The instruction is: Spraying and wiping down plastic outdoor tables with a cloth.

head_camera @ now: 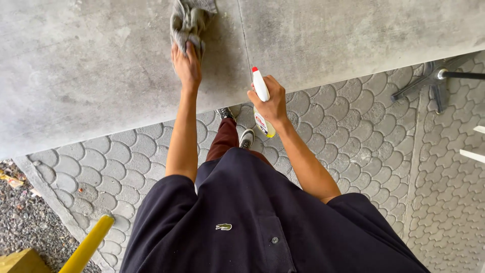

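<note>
A grey concrete slab [91, 76] fills the upper part of the view, mottled and rough, with a thin straight seam [244, 40] running down it and dividing it into two panels. Below it lies a pavement [353, 131] of grey fish-scale pavers. At the upper right a dark metal stand base [429, 81] with spreading feet rests on the pavers, a thin rod running off to the right edge. Two white bars [475, 144] show at the right edge. At the lower left a concrete kerb [48, 194] borders a strip of dark gravel [25, 222], and a yellow pole [88, 245] slants up beside a yellow block [20, 262].
</note>
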